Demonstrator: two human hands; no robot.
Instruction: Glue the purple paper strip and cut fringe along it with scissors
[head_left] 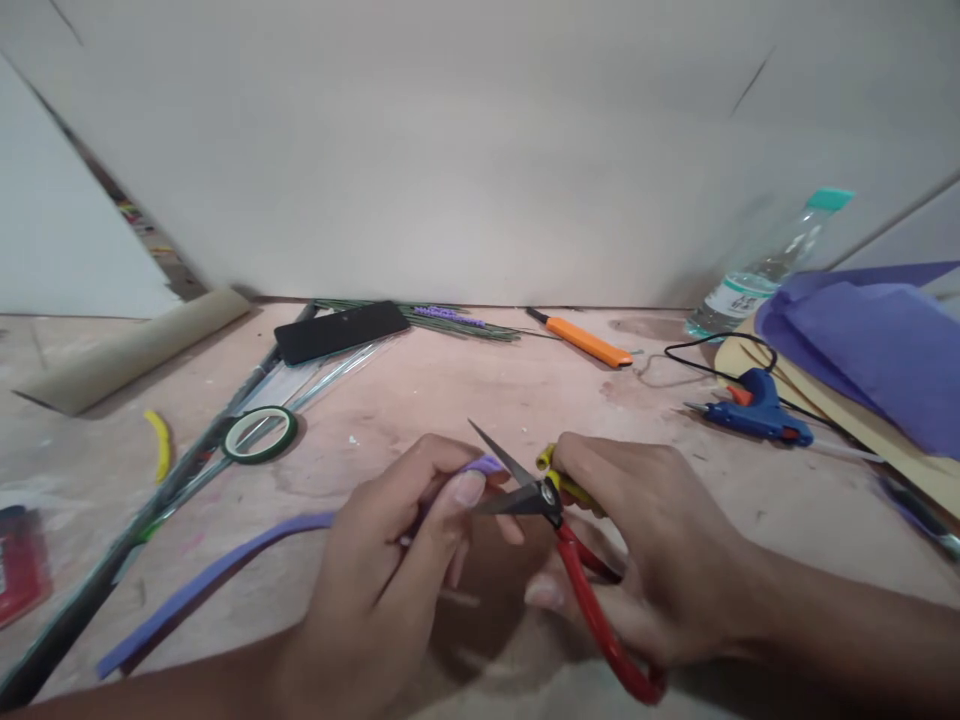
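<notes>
My left hand (397,540) is closed on a long purple strip (217,570), pinching it between thumb and fingers. The strip's loose tail runs off to the lower left over the table. In my right hand (652,540) are red-handled scissors (581,590), their blades spread apart and pointing at the pinched end of the strip. A rolled yellow piece (546,458) sticks out from under the right fingers, partly hidden by them. Whether the blades touch the strip, I cannot tell.
Green tape (259,435), a black phone (341,332) and a cardboard tube (135,350) lie left. Behind are thin green stems (495,332) and an orange cutter (589,342). On the right are a blue glue gun (761,408), a bottle (772,265) and purple sheets (885,350).
</notes>
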